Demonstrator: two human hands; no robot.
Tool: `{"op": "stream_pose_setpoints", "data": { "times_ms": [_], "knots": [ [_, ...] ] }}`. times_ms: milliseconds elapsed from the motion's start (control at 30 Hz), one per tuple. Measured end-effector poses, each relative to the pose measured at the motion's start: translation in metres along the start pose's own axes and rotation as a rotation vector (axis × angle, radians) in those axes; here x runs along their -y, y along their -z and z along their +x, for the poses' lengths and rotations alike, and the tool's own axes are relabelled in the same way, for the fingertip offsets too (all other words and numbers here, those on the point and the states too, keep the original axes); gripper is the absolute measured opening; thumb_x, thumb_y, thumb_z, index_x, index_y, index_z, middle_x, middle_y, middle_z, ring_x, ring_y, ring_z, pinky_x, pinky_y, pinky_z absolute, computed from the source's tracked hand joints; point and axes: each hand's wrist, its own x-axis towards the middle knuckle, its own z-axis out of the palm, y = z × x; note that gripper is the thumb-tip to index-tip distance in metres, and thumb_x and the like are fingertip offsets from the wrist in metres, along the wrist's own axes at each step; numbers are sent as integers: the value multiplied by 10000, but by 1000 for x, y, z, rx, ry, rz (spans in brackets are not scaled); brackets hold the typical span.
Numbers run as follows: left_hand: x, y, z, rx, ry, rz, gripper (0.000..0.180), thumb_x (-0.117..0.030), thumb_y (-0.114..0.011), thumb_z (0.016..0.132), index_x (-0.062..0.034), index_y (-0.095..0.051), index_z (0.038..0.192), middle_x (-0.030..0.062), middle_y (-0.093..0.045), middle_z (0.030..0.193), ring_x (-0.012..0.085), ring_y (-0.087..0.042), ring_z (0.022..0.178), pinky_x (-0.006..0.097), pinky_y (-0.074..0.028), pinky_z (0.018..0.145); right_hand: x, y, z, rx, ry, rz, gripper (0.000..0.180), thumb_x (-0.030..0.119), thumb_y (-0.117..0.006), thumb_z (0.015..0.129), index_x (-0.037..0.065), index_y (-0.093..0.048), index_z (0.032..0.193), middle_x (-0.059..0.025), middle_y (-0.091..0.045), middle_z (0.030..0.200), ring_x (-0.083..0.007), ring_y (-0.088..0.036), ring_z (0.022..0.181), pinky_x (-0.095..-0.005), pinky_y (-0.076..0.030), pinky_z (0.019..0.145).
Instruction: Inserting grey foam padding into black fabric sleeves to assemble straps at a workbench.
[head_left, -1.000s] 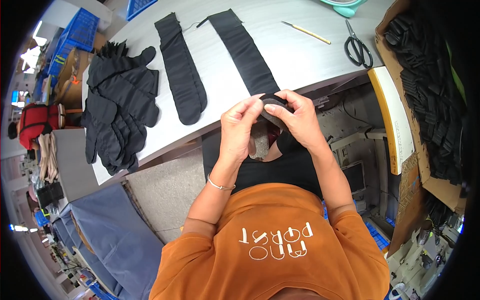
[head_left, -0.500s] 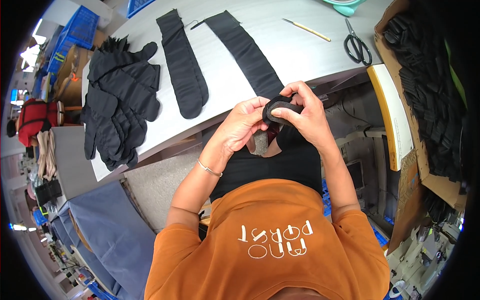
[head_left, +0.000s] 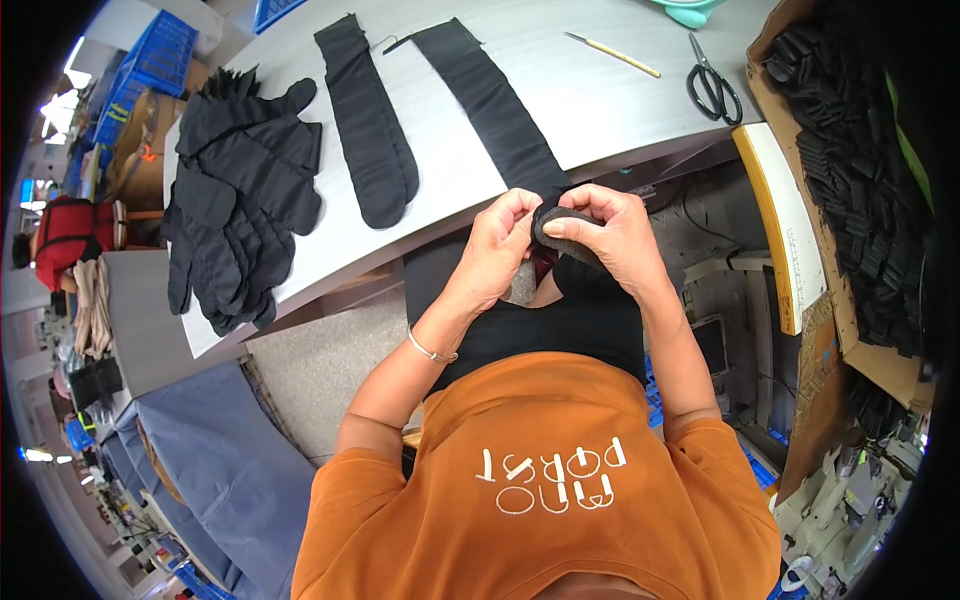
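A long black fabric strip (head_left: pixel 490 100) runs over the table edge down to my hands. My left hand (head_left: pixel 492 250) is closed on its near end, thumb and fingers pinched together. Opposite it, my right hand (head_left: pixel 622 238) is closed too, its thumb pressing a dark grey, foam-like pad (head_left: pixel 572 230) against the black fabric. The fingertips of both hands nearly meet, and they hide how the pad and the fabric join. Left of the strip lies a folded black piece with rounded ends (head_left: pixel 365 130). Farther left is a heap of similar black fabric pieces (head_left: pixel 240 200).
On the table (head_left: pixel 560 95) lie a thin pointed tool with a wooden handle (head_left: pixel 612 54) and black-handled scissors (head_left: pixel 712 85). A cardboard box (head_left: pixel 768 55) of small black pieces stands at the right, beside a yellow-edged white board (head_left: pixel 785 230). Blue-grey cloth (head_left: pixel 215 450) drapes at lower left.
My left hand has shifted slightly right, nearer my right hand. The raised fingers of my right hand have come down and curled in around the fabric and pad.
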Motion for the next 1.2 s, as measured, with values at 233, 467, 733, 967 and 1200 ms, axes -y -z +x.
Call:
{"op": "stream_pose_setpoints", "data": {
  "times_ms": [233,467,733,967,1200],
  "knots": [
    [1,4,1,35,35,170,105,-129,-503,1028,-37,-549,1005,-25,-558,847,36,-491,721,205,-430,634,-7,4,0,86,2,16,156,106,-770,825,-1,-670,881,-14,-672,759,-42,-584,699,-209,-481,607],
    [7,3,-3,-6,19,302,89,-95,-483,1020,-13,-515,1008,40,-574,871,101,-544,778,264,-473,708,-9,8,2,134,10,-59,161,117,-763,830,2,-652,854,20,-637,726,-23,-548,679,-200,-450,592],
    [9,1,-4,-58,-64,463,62,-58,-488,997,3,-491,1003,117,-575,892,204,-568,814,329,-475,778,-13,12,4,160,58,-163,162,103,-747,831,27,-607,802,66,-550,687,-2,-474,656,-183,-385,580],
    [10,2,0,4,12,297,87,-108,-521,1001,-24,-541,1013,31,-571,841,116,-563,769,267,-483,656,-25,14,5,140,78,-67,184,134,-761,822,25,-613,808,63,-521,662,-8,-437,616,-199,-353,535],
    [0,21,10,318,287,194,109,-187,-538,1002,-86,-576,1019,-36,-547,820,27,-515,741,168,-366,432,-19,22,1,263,24,-125,175,108,-761,834,30,-606,813,63,-546,699,-4,-454,638,-190,-371,549]
  ]
}}
